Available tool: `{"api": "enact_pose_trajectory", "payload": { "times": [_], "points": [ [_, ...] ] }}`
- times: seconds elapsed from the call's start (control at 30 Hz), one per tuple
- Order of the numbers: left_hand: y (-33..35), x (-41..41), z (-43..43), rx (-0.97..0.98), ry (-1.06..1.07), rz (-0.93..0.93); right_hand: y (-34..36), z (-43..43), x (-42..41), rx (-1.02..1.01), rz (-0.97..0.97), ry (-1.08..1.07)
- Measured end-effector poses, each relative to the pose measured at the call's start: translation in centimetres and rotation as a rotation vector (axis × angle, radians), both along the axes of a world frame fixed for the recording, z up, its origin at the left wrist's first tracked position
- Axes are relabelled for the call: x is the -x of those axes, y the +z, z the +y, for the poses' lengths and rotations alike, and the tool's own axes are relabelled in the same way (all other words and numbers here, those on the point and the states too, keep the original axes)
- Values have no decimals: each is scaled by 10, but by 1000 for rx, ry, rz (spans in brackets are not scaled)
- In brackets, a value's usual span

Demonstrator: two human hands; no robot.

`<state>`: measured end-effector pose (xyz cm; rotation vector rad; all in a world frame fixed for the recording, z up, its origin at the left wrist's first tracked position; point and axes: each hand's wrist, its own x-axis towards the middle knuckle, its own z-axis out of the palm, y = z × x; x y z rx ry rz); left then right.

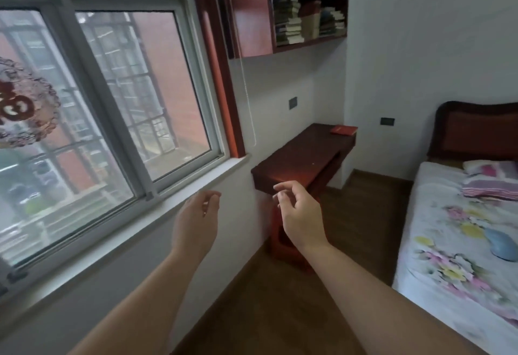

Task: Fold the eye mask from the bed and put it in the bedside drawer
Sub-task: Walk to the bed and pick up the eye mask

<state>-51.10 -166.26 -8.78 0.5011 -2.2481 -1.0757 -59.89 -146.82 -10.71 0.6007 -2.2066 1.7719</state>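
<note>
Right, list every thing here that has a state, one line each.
left hand: empty, fingers loosely curled
right hand: empty, fingers loosely curled
eye mask: lying on the bed, not yet picked up
window: shut
desk: red booklet lying flat on top

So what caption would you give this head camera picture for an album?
Both empty hands, left hand and right hand, raised before a red desk, with the pale blue eye mask lying on the floral bed.

Glossy dark red wood desk [302, 155], floral cloth bedsheet [454, 242], matt wood floor [280, 312], smooth painted wall [420, 46]
</note>
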Motion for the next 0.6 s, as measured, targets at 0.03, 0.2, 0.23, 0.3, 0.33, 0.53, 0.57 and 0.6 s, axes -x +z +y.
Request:
{"api": "enact_pose_trajectory", "payload": {
  "times": [0.03,0.2,0.23,0.3,0.33,0.53,0.57,0.6],
  "points": [
    [3,13,-6,1,-25,-6,2,-3,8,-4,1,-25],
    [4,86,-13,3,-164,-13,1,-6,53,-11,-13,-168],
    [3,102,-12,0,-191,-15,-1,-4,64,-12,-18,-194],
    [0,135,-6,-2,-240,-25,-4,0,87,-2,-27,-247],
    [-1,152,-3,-2,-266,-31,-6,3,99,8,-30,-272],
    [-2,277,37,0,-419,-20,-10,33,195,33,-27,-412],
    [-3,299,46,3,-442,-18,-11,42,212,32,-24,-436],
    [-2,322,57,3,-464,-21,-11,51,229,33,-19,-461]
  ]
}}
